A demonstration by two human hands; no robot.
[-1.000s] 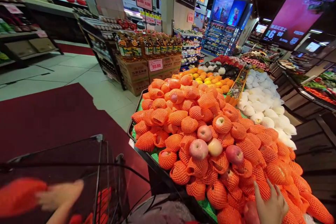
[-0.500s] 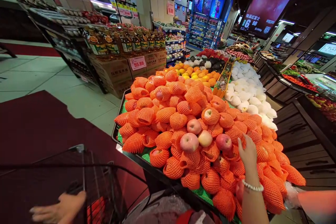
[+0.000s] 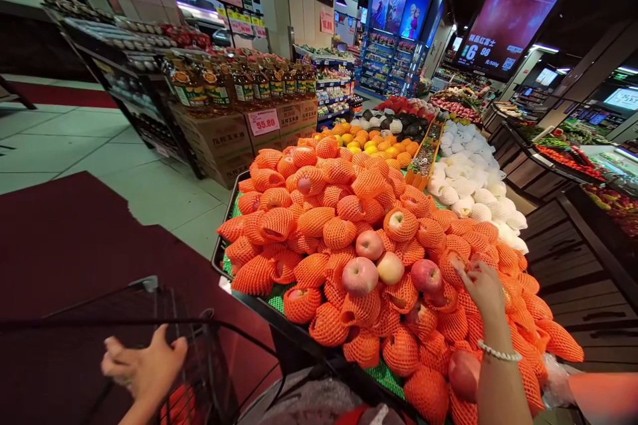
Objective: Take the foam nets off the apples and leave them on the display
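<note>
A big heap of apples in orange foam nets (image 3: 339, 232) fills the display tray in front of me. A few bare pink apples (image 3: 359, 275) lie near its middle. My right hand (image 3: 482, 289), with a bead bracelet on its wrist, reaches over the right side of the heap, fingers curled down onto one netted apple (image 3: 456, 257). Another bare apple (image 3: 462, 373) lies beside my forearm. My left hand (image 3: 144, 365) hovers low over the black wire cart basket (image 3: 202, 345), fingers loosely apart and holding nothing. Red-orange items show dimly inside the basket.
The tray's black rim (image 3: 259, 305) faces the cart. White-netted fruit (image 3: 463, 179) and oranges (image 3: 371, 145) lie farther along the display. Oil bottles on cardboard boxes (image 3: 239, 89) stand to the left. A dark red mat (image 3: 74, 239) covers the floor at left.
My right hand moved up from the heap's near edge to its right side and curled onto a netted apple. My left hand let an orange-netted item into the cart and now hovers with nothing in it.
</note>
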